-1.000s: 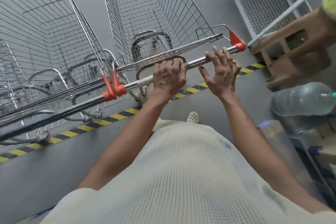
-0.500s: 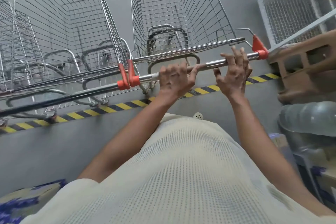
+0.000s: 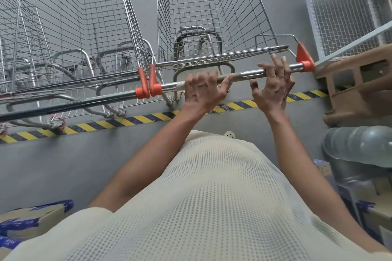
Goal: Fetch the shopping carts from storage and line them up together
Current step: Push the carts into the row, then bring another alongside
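A person in a cream mesh shirt [image 3: 212, 207] is standing at the near edge of the view, with both bare arms reaching forward. A cardboard box with blue print [image 3: 31, 220] is lying low on the left, and a clear water jug [image 3: 360, 146] is lying on its side on the right, above more boxes.

The left hand [image 3: 201, 91] is resting on the cart handle [image 3: 239, 75], fingers curled loosely over the bar rather than clamped around it. The right hand [image 3: 273, 85] is sitting on the same bar further right, with its fingers spread and draped over the top and the thumb hanging free below; it is touching the bar without closing on it.

That handle is belonging to the right-hand shopping cart [image 3: 207, 12], a wire basket with orange end caps, standing on the grey floor [image 3: 63, 161] just beyond a yellow and black striped line [image 3: 118, 122]. Its left orange cap is sitting just beside the orange cap of a second cart [image 3: 80, 27], so the two are standing side by side with handles roughly in line. Part of a third cart [image 3: 10, 38] is showing at the far left edge.

A brown plastic stool [image 3: 356, 87] is lying tipped at the right, touching or nearly touching the handle's right end. Behind it a wire mesh rack [image 3: 343, 6] is standing against the grey wall.
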